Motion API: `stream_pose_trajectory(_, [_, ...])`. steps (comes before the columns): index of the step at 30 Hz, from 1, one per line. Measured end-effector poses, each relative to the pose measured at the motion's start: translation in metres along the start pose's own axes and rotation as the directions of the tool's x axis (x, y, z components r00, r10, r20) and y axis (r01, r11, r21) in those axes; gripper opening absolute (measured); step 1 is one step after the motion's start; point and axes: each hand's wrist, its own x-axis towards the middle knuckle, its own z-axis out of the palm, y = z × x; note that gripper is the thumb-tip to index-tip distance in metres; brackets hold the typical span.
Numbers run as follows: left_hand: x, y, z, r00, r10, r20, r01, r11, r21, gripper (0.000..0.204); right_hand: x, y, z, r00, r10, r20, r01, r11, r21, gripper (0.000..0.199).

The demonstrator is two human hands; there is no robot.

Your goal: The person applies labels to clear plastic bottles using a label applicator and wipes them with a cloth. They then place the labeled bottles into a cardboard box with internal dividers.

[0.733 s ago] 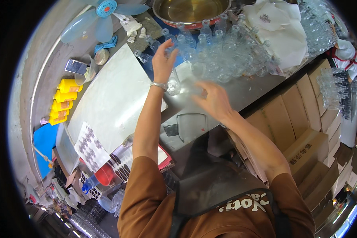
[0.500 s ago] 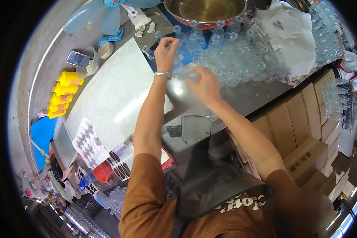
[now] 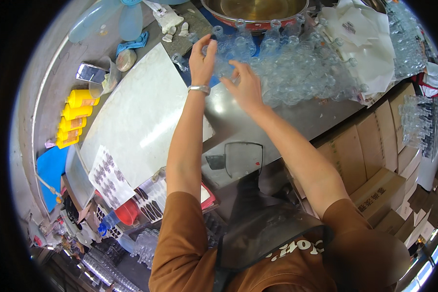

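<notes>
My left hand [image 3: 202,61], with a silver bracelet at its wrist, hovers by the left end of a crowd of clear glass bottles [image 3: 301,70]. Its fingers bend forward, thumb and forefinger slightly apart, and nothing shows plainly between them. My right hand [image 3: 246,86] reaches in from the right, fingers spread and thumb apart, at the front edge of the bottles. Clear glass lies between the two hands, too faint to tell whether either touches it. Bottles nearest the basin stand upright; others are heaped toward the right.
A wide red-rimmed basin [image 3: 258,20] of yellowish liquid stands behind the bottles. A white board [image 3: 136,107] covers the left of the metal table [image 3: 238,129]. Yellow bottles [image 3: 75,117] line the left wall, below a blue fan [image 3: 130,22]. Cardboard boxes [image 3: 360,146] are stacked at right.
My right hand has moved slightly up, its fingers now spread and no longer blurred. My left hand has risen a little and its pinch has loosened. The clear round piece near my right forearm is gone from sight.
</notes>
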Motion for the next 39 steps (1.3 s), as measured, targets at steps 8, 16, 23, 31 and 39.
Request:
stream_pose_trajectory(8, [-0.034,0.008,-0.018,0.969,0.11,-0.223,-0.086,0.99,0.116,0.037,-0.025,-0.013,-0.032,0.973,-0.2,0.117,0.196,0.979,0.046,0.043])
stream_pose_trajectory(16, [-0.107,0.134,0.034,0.948,0.038,-0.316,-0.126,0.956,-0.263,0.03,-0.082,-0.071,-0.214,0.921,-0.389,0.015,0.384,0.902,-0.197,0.032])
stream_pose_trajectory(23, [-0.275,0.319,0.202,0.862,0.414,0.293,-0.207,0.815,-0.542,0.033,-0.25,-0.184,-0.515,0.896,-0.407,-0.178,0.155,0.663,-0.733,0.03])
stream_pose_trajectory(31, [-0.646,0.534,0.24,-0.377,0.854,0.36,-0.073,0.36,-0.93,0.057,-0.661,-0.234,-0.686,0.551,-0.218,-0.805,-0.808,0.102,-0.581,0.035])
stream_pose_trajectory(39, [-0.838,0.544,0.294,-0.712,0.467,0.525,-0.45,0.271,-0.851,0.061,-0.785,-0.199,-0.705,0.49,-0.181,-0.853,-0.737,0.437,-0.516,0.02])
